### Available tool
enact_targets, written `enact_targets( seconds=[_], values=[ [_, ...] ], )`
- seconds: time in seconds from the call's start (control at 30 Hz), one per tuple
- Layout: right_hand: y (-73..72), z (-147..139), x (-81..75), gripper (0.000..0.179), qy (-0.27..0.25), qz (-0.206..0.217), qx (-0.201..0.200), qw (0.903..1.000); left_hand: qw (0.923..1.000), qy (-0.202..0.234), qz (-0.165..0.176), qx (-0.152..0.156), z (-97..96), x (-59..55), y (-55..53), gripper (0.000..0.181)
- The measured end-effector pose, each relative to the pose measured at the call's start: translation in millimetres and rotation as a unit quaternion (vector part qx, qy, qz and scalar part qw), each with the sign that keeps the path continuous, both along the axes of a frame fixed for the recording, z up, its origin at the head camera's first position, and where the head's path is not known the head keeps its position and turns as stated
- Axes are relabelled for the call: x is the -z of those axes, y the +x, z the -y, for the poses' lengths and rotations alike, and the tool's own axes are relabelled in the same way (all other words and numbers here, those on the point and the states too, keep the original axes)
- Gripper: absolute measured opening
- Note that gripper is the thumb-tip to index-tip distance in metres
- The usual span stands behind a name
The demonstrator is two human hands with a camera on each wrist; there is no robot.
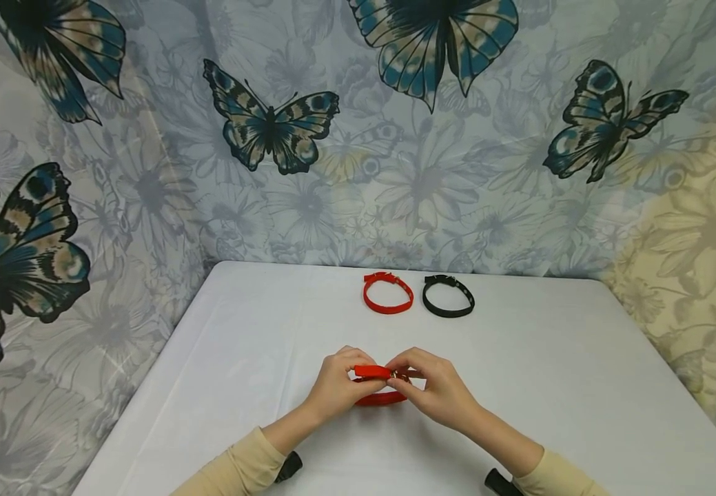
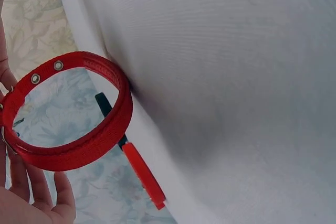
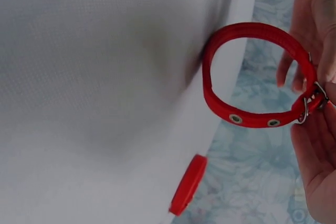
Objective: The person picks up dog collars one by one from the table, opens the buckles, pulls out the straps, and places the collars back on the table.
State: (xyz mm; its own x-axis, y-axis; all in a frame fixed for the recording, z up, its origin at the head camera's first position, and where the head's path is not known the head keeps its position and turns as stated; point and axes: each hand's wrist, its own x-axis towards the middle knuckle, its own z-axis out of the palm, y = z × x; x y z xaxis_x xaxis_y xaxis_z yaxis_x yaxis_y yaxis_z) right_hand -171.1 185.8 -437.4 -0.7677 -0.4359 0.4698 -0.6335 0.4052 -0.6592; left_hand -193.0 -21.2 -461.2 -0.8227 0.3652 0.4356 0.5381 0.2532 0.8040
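Observation:
A red collar (image 1: 382, 399) with a metal buckle is held up in a loop between both hands, its lower curve close over the white table. My left hand (image 1: 340, 382) pinches the red strap end at the left of the buckle. On the other side, my right hand (image 1: 437, 387) pinches the collar by its metal hardware, thumb and index finger meeting there. Metal-rimmed holes show along the collar band (image 2: 84, 153) in the left wrist view. The buckle and a metal ring (image 3: 320, 92) sit at the fingertips in the right wrist view, partly covered by fingers.
Towards the table's far edge lie a second red collar (image 1: 389, 310) and a black collar (image 1: 448, 313), side by side and buckled into loops. The white-covered table (image 1: 209, 386) stands against a butterfly-printed cloth wall (image 1: 432, 179).

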Motion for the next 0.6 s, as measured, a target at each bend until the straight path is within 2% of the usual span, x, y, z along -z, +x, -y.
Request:
enact_targets(
  seconds=[0.37, 0.6],
  values=[
    [1.5, 2.9, 2.1, 0.022, -0.001, -0.007, 0.007, 1.0000, 1.0000, -0.001, 0.005, -0.002, -2.2, 1.8, 2.3, 0.004],
    [1.1, 2.4, 3.2, 0.022, 0.005, -0.010, 0.009, 0.9999, 1.0000, 0.000, 0.003, -0.007, -4.9, 3.8, 2.0, 0.007]
  ],
)
